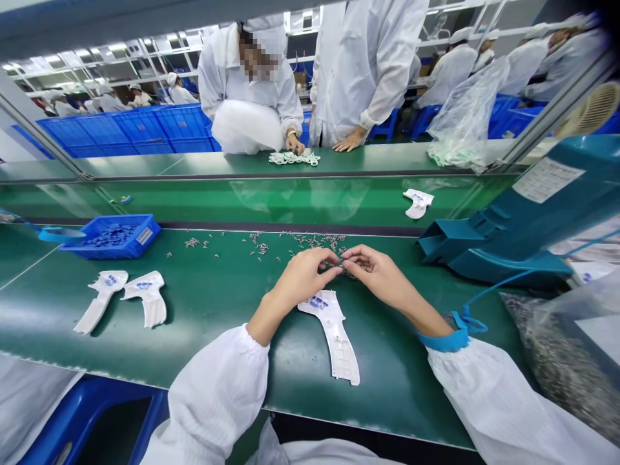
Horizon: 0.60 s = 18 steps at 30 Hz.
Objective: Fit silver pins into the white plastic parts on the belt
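Green bench, teal machine at right, blue tray far left, white plastic shell flat between the forearms, left hand and right hand fingertip to fingertip, both pinching a tiny piece just past the shell, loose metal bits scattered beyond.

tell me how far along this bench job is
Done, it seems: one white shell lies out on the far belt. In hand: the left hand and right hand pinch fingertips together at the small metal parts, just above the near shell; what they grip is too small to tell. Left: two shells wait at the left, and many parts lie loose.
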Tool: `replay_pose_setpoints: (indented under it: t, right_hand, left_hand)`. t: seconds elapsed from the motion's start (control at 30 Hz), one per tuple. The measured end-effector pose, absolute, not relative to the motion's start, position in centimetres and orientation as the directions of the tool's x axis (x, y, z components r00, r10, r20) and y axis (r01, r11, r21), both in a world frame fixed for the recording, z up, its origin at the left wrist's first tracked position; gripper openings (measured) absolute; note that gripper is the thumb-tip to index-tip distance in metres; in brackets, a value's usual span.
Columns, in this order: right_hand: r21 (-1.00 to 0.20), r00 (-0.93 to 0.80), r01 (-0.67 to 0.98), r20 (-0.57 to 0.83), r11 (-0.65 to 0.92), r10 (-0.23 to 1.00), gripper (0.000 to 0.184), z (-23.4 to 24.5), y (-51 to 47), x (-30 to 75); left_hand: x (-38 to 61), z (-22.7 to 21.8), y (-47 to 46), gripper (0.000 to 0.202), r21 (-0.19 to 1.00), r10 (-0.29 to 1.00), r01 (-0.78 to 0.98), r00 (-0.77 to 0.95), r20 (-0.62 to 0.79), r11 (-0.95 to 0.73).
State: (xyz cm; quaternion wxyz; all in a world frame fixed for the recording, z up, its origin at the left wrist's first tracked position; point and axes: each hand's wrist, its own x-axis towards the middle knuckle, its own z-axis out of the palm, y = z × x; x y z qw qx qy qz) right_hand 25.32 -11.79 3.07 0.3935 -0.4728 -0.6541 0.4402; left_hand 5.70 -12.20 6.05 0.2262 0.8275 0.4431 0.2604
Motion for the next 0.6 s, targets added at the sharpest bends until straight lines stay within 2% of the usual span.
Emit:
replay_pose_setpoints:
  t: [0.2,0.3,0.47,0.6]
  right_hand:
    - [-0.985,-0.294,0.154,0.028,0.077,0.955,0.038,3.9,-12.1,25.1]
    - [-0.988,-0.313,0.152,-0.026,0.023,0.949,0.041,4.5,-12.3,25.2]
    - [-0.974,-0.346,0.227,-0.093,-0.013,0.934,0.032,6.0,-13.7,25.7]
    - [-0.917,-0.408,0.397,-0.139,0.039,0.902,0.022,7.7,-16.9,25.4]
  left_hand:
    - [6.0,6.3,-12.1,0.008,0.628,0.849,0.589,0.463,0.252,-0.508]
    - [5.8,6.8,-12.3,0.01,0.632,0.862,0.597,0.43,0.268,-0.494]
    - [4.3,8.1,-16.2,0.013,0.596,0.891,0.662,0.337,0.305,-0.454]
    - [3.7,6.7,-21.9,0.021,0.547,0.899,0.716,0.386,0.208,-0.434]
